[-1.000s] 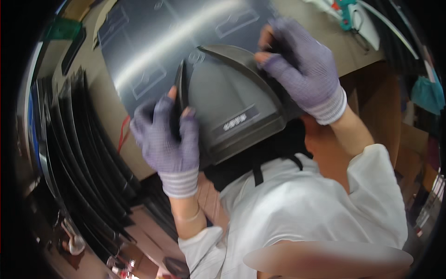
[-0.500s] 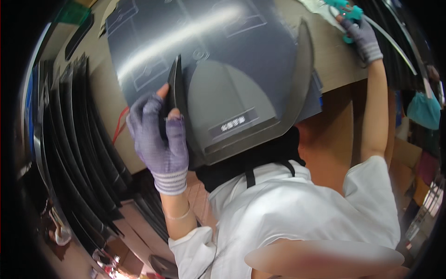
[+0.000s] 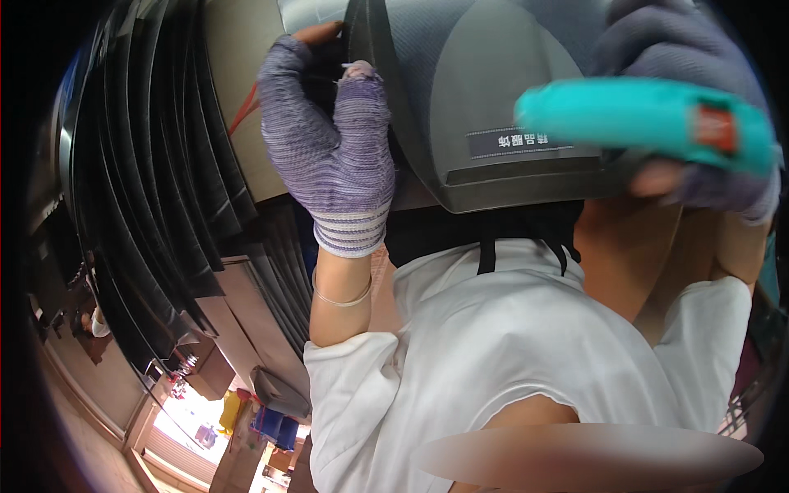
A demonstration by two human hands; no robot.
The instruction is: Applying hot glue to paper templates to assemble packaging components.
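Note:
In front of me lies a grey, round-topped panel (image 3: 501, 78) with a printed dark label. A dark grey strip (image 3: 526, 185) stands up along its near edge and sides. My left hand (image 3: 337, 148), in a purple knitted glove with bare fingertips, holds the strip's left side between thumb and fingers. My right hand (image 3: 699, 57), gloved alike and blurred, is closed round a teal tool (image 3: 616, 111) with a red label, which looks like a glue gun. The tool is over the panel's right part and hides some of it. Its tip is hard to make out.
Under the panel is a glossy blue-grey sheet (image 3: 567, 20) on a beige table (image 3: 234, 74). Long black curved strips (image 3: 140, 148) hang or stack in a row at the left. A brown board (image 3: 629, 255) is below the table's right side.
My right hand has brought the teal tool from the far right of the table to above the panel. My left hand keeps hold of the strip; the whole view has shifted.

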